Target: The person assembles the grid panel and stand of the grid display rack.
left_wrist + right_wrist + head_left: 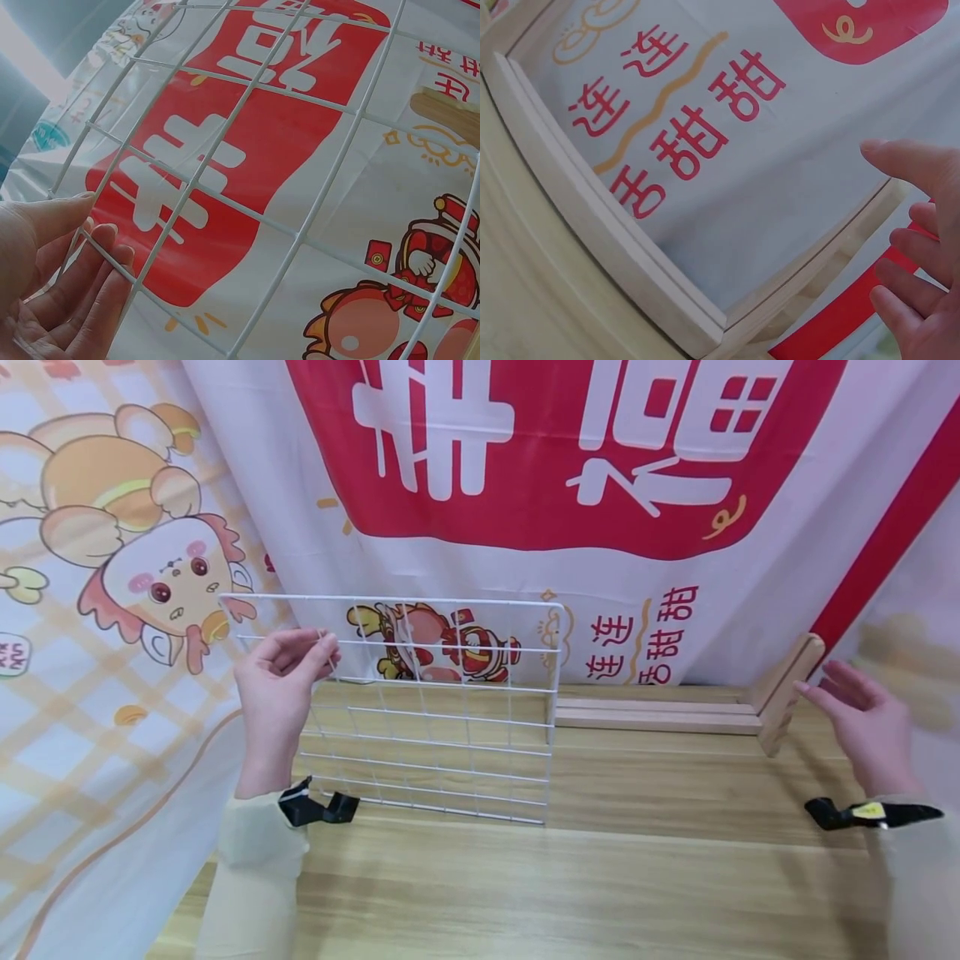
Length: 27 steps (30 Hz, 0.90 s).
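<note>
My left hand (281, 689) pinches a white wire grid panel (444, 745) near its upper left part, and the panel stands tilted over the table. In the left wrist view, the thumb and fingers (90, 292) close on a wire at the panel's edge. Behind and right of the panel lies a wooden stand (660, 717) with a grooved bar and a rounded upright (791, 693) at its right end. Its left end is partly hidden by the grid. My right hand (870, 718) is beside that upright, fingers loosely bent, holding nothing; whether it touches the wood I cannot tell.
The wood-grain table (600, 885) spreads below both hands. A printed cloth with a red panel (555, 518) hangs behind the stand. Patterned cloth (90, 760) borders the left side, and a red strip (892, 527) runs along the right.
</note>
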{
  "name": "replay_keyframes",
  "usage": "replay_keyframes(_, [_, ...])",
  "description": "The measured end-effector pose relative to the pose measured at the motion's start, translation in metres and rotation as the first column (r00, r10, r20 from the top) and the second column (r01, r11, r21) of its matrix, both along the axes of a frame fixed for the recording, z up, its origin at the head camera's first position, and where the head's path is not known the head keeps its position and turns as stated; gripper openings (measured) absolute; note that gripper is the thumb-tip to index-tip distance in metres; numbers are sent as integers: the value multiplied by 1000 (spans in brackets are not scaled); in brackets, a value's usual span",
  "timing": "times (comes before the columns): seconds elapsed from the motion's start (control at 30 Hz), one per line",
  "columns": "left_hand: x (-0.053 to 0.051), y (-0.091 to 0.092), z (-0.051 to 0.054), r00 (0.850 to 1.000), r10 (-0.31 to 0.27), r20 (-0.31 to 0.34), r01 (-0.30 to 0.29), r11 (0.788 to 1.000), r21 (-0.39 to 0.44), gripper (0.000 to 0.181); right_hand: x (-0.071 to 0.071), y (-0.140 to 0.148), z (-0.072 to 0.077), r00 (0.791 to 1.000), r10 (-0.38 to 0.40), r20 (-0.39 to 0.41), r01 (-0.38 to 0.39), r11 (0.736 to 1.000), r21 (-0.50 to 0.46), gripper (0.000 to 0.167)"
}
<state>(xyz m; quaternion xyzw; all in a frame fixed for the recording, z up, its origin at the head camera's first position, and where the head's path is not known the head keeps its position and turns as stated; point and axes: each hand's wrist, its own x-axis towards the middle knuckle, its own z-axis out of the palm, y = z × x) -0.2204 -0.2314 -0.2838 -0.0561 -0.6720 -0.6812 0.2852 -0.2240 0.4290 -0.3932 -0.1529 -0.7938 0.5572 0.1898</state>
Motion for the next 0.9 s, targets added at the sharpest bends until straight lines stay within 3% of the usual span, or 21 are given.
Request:
replay_keyframes(0.3, [0, 0, -1, 1000, 5, 5, -5, 1000, -5, 32, -24, 8, 10, 998, 46, 48, -47, 998, 33, 74])
replay_keyframes(0.57, [2, -1, 0, 1000, 8, 18, -8, 1000, -1, 33, -33, 12, 7, 984, 168, 51, -169, 986, 6, 76])
replay_keyframes(0.73, [2, -1, 0, 1000, 6, 30, -6, 1000, -3, 34, -39, 10, 7, 985, 145, 94, -150, 988, 47, 82])
replay_keyframes(0.9, [1, -1, 0, 1000, -6, 21, 6, 1000, 5, 33, -43, 5, 11, 989, 124, 84, -125, 992, 8, 82])
